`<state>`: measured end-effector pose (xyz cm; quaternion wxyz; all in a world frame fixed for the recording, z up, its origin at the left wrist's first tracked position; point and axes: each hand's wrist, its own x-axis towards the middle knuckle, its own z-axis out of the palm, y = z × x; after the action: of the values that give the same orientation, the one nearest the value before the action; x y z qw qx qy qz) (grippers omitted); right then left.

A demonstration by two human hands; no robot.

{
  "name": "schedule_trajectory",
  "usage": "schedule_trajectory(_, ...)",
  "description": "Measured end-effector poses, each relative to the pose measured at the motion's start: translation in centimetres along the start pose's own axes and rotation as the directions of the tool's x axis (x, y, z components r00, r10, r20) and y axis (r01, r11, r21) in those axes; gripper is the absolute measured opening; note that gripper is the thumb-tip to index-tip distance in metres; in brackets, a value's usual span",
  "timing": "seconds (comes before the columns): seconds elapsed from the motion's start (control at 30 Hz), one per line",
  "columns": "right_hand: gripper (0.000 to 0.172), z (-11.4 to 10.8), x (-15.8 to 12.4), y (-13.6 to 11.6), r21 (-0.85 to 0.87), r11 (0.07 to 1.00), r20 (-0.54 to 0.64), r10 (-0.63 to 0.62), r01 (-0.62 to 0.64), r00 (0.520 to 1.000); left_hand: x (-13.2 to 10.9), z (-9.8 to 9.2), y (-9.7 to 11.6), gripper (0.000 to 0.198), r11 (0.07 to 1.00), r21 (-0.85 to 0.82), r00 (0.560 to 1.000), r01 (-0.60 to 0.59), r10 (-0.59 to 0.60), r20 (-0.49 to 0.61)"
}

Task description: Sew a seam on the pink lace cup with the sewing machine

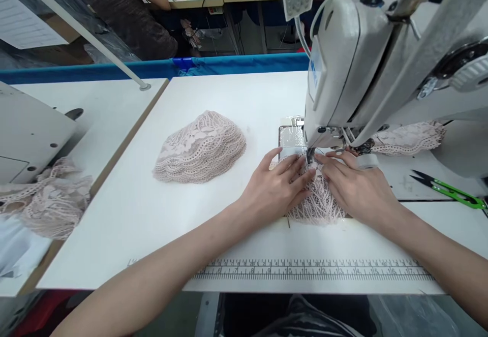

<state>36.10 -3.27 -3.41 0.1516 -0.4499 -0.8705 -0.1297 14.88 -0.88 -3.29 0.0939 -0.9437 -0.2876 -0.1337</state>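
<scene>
A pale pink lace piece [318,202] lies under the presser foot [309,157] of a white sewing machine [343,72]. My left hand [276,187] rests flat on the lace left of the foot, fingers stretched out toward the needle. My right hand [354,187] lies flat on the lace to the right, fingertips beside the foot. Both hands press the lace onto the table; neither grips it.
A stack of pink lace pieces [200,149] sits on the white table [133,215] to the left. More lace [49,200] lies at the far left and behind the machine [409,139]. Green thread snips [452,190] lie at right. A printed ruler [316,270] runs along the front edge. Another person [125,11] sits beyond.
</scene>
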Motion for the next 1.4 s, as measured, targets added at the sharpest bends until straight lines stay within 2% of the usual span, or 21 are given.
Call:
schedule_trajectory(0.23, 0.041, 0.2, 0.2, 0.1, -0.038, 0.999, -0.024, -0.007, 0.006, 1.000, 0.2, 0.5, -0.3, 0.039, 1.000, -0.021, 1.000, 0.023, -0.023, -0.001)
schedule_trajectory(0.4, 0.035, 0.0, 0.2, 0.2, -0.014, 1.000, -0.008, -0.021, 0.020, 1.000, -0.1, 0.4, -0.2, 0.048, 0.999, -0.019, 0.999, 0.035, -0.035, -0.017)
schedule_trajectory(0.5, 0.031, -0.2, -0.1, 0.3, 0.037, 0.998, -0.018, -0.054, 0.055, 0.998, -0.5, 0.0, -0.2, 0.045, 0.996, -0.027, 0.991, -0.081, 0.078, -0.110)
schedule_trajectory(0.6, 0.031, -0.3, -0.3, 0.4, 0.086, 0.987, -0.055, -0.131, 0.136, 0.990, -0.7, -0.3, -0.3, 0.044, 0.966, -0.061, 0.955, -0.252, 0.238, -0.178)
schedule_trajectory(0.67, 0.028, -0.4, -0.5, 0.5, 0.127, 0.977, -0.080, -0.162, 0.172, 0.983, -0.7, -0.4, -0.3, 0.028, 0.955, -0.040, 0.941, -0.294, 0.282, -0.188)
schedule_trajectory(0.73, 0.020, -0.4, -0.7, 0.6, 0.184, 0.967, -0.089, -0.160, 0.174, 0.983, -0.7, -0.3, -0.2, 0.014, 0.961, -0.017, 0.944, -0.274, 0.266, -0.194)
schedule_trajectory(0.77, 0.021, -0.5, -0.7, 0.6, 0.218, 0.962, -0.089, -0.150, 0.166, 0.985, -0.6, -0.2, -0.2, 0.014, 0.969, -0.032, 0.952, -0.246, 0.236, -0.195)
schedule_trajectory(0.87, 0.055, -0.6, -0.8, 0.7, 0.278, 0.948, -0.078, -0.137, 0.154, 0.987, -0.6, 0.0, -0.1, 0.017, 0.979, -0.173, 0.978, -0.109, 0.074, -0.197)
schedule_trajectory(0.9, 0.058, -0.6, -0.8, 0.7, 0.263, 0.952, -0.076, -0.142, 0.157, 0.987, -0.7, 0.1, -0.1, 0.017, 0.973, -0.216, 0.980, -0.075, 0.032, -0.196)
schedule_trajectory(0.93, 0.051, -0.6, -0.7, 0.7, 0.233, 0.958, -0.075, -0.155, 0.168, 0.985, -0.7, 0.1, -0.1, 0.017, 0.969, -0.239, 0.980, -0.060, 0.012, -0.197)
schedule_trajectory(1.0, 0.026, -0.6, -0.6, 0.7, 0.150, 0.968, -0.081, -0.190, 0.201, 0.978, -0.7, 0.1, 0.0, 0.017, 0.974, -0.215, 0.981, -0.073, 0.031, -0.193)
schedule_trajectory(1.13, 0.032, -0.7, -0.5, 0.7, 0.081, 0.964, -0.132, -0.241, 0.253, 0.961, -0.7, 0.0, 0.3, 0.032, 0.993, -0.065, 0.987, -0.098, 0.088, -0.134)
schedule_trajectory(1.4, 0.028, -0.9, -0.5, 0.4, 0.096, 0.957, -0.166, -0.254, 0.272, 0.953, -0.8, 0.2, 0.2, 0.028, 0.992, 0.015, 0.982, -0.127, 0.128, -0.138)
